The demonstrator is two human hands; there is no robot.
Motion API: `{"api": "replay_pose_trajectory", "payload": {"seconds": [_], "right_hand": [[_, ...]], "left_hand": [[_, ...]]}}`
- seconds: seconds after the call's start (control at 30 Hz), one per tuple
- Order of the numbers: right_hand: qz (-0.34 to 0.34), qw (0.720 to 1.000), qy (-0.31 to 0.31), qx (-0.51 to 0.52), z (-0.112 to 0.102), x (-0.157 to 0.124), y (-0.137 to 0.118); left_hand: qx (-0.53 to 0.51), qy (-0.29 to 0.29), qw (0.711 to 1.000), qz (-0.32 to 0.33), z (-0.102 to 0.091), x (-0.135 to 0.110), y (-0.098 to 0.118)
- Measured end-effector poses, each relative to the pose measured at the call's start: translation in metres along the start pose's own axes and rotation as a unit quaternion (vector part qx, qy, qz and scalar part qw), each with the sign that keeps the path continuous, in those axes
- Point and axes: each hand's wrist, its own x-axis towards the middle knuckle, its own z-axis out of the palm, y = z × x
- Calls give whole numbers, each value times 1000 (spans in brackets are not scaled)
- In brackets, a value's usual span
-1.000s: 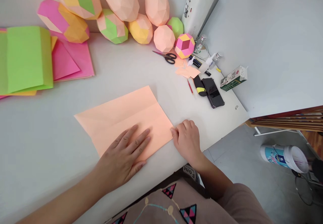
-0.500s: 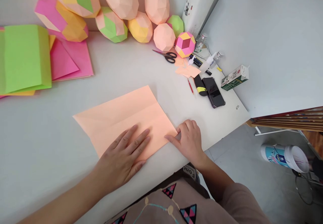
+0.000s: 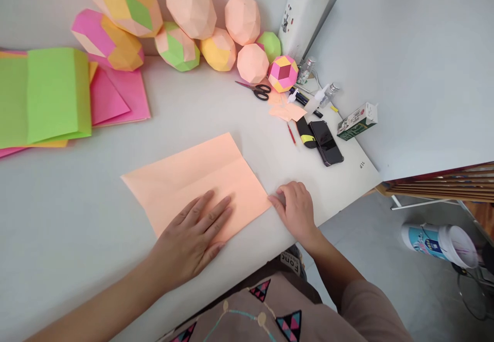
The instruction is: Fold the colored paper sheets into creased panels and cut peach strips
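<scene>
A folded peach paper sheet (image 3: 193, 175) lies on the white table (image 3: 77, 218) in front of me. My left hand (image 3: 193, 236) rests flat on its near part, fingers stretched out and pressing it down. My right hand (image 3: 296, 209) sits at the sheet's right corner with the fingers curled and the fingertips pinching or pressing that corner's edge.
Stacks of green (image 3: 50, 95) and pink paper (image 3: 123, 97) lie at the left. Paper polyhedra (image 3: 193, 23) line the back wall. Scissors (image 3: 258, 90), paper scraps, pens, small bottles, a phone (image 3: 326, 141) and a small carton (image 3: 357, 121) sit at the right. The table edge drops off near my right hand.
My right hand's fingertips slid from on the sheet's lower right edge back to the corner. My left hand has stayed flat on the paper. The view shifted slightly.
</scene>
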Motion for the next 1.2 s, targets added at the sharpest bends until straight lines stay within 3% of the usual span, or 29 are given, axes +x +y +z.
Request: {"api": "replay_pose_trajectory", "payload": {"seconds": [0.13, 0.27, 0.33, 0.5, 0.6, 0.7, 0.9, 1.03, 1.2], "right_hand": [[40, 994, 39, 95, -1, -2, 2], [42, 986, 120, 112, -3, -2, -24], [7, 992, 101, 72, -2, -4, -48], [-77, 997, -26, -12, 7, -10, -92], [-77, 995, -52, -44, 11, -13, -89], [-42, 995, -55, -72, 9, -11, -65], [8, 997, 8, -81, 0, -4, -17], [-24, 997, 53, -44, 0, -5, -35], [-116, 992, -51, 18, 11, -2, -59]], "left_hand": [[29, -4, 999, 15, 0, 0, -1], [37, 3, 999, 20, 1, 1, -1], [39, 6, 999, 21, 1, 1, -1], [27, 27, 999, 9, 3, 0, -1], [27, 25, 999, 11, 3, 1, -1], [30, 17, 999, 13, 2, 1, -2], [24, 14, 1000, 9, 1, 0, -2], [17, 26, 1000, -1, 3, 5, -2], [8, 45, 998, -40, -1, 13, -4]]}}
